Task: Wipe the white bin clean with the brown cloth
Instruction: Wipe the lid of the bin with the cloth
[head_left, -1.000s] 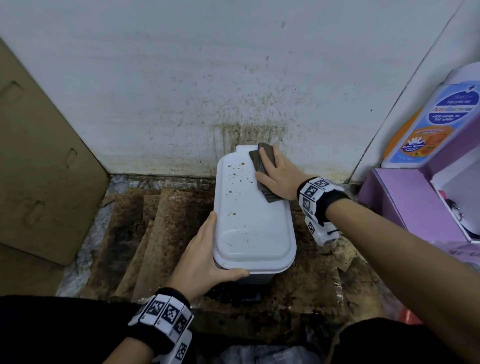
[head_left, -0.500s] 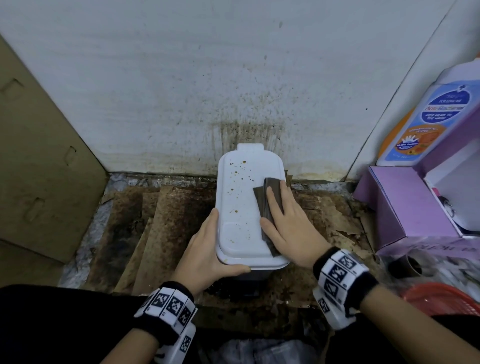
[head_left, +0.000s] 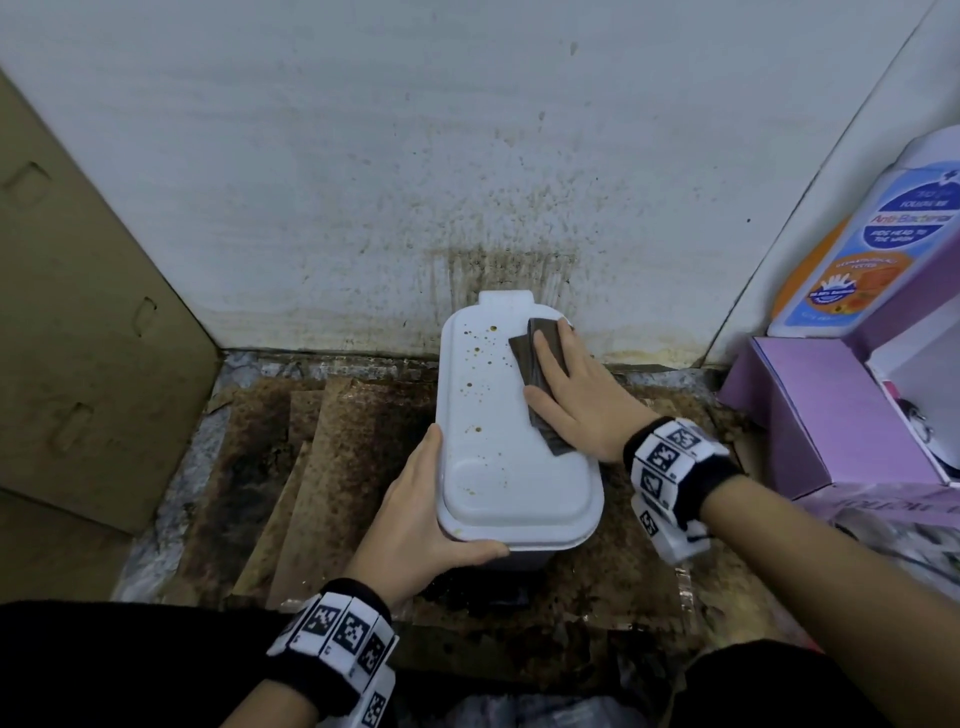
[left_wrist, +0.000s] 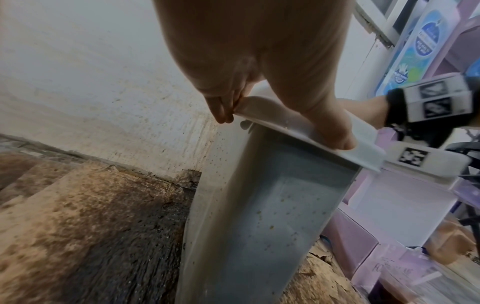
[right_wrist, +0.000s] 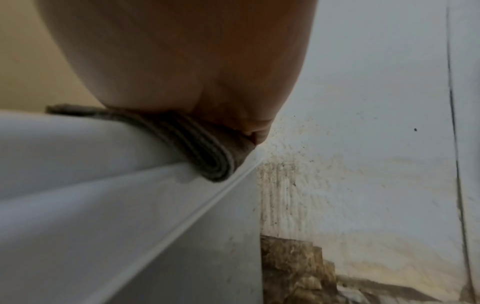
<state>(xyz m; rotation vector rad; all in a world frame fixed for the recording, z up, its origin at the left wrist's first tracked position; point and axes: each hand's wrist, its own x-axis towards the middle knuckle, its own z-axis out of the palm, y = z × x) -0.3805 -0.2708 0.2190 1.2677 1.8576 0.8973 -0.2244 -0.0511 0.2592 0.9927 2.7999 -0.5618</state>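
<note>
- The white bin (head_left: 511, 441) stands on the floor, close to the stained wall (head_left: 363, 182), on pieces of dirty brown cardboard (head_left: 322, 467). Its lid is closed.
- The lid has many small brown spots on its left half and near the front edge. The side of the bin, seen in the left wrist view (left_wrist: 272, 216), also has little spots.
- The brown cloth (head_left: 540, 374) is folded and lies flat on the right rear part of the lid. In the right wrist view (right_wrist: 197, 144) the folded layers show at the lid's edge.
- The right hand (head_left: 576, 395) lies on top of the cloth with straight fingers and presses it on the lid. Its grip is wide and flat; it does not curl around the cloth.
- The left hand (head_left: 421, 514) holds the front left corner of the lid. The thumb (head_left: 478, 551) is along the front edge and the other fingers are along the left side, so the grip is closed around the rim of the bin. The left wrist view (left_wrist: 259, 72) shows the same: fingers on the left rim, thumb pressing on the front rim.
- Both wrists carry black bands with black-and-white marker squares.
- At the left a large sheet of cardboard (head_left: 78, 338) leans on the wall.
- At the right there is a purple box (head_left: 831, 415), and above it a bottle with a blue and orange label (head_left: 872, 249).
</note>
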